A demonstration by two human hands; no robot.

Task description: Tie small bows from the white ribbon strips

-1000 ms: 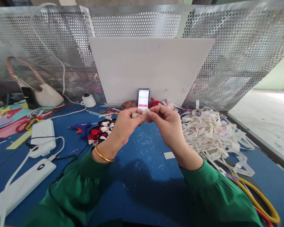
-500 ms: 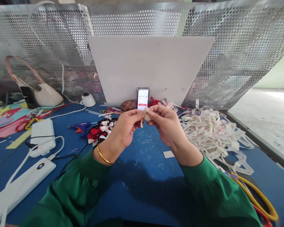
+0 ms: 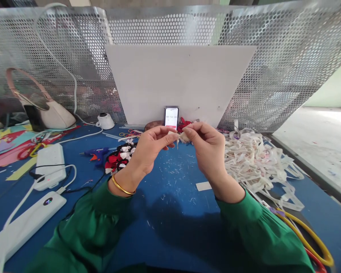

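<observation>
Head view, and here we are, both hands raised over the blue tabletop (image 3: 170, 185); the left hand (image 3: 148, 149) has thumb and fingers pinched together on one end of a cream fabric strip (image 3: 184, 137), the right hand (image 3: 209, 148) has a like pinch on the other; so the strip sits squarely between the two sets of fingertips, neither hand clearly nearer, its long axis running side to side, bunched in the middle, a short tail dangling below; whether that middle is knotted or merely folded, I cannot tell; what seems to count is that crosswise line, one pinch facing the other; behind stands the phone (image 3: 171, 116), apart from it.
</observation>
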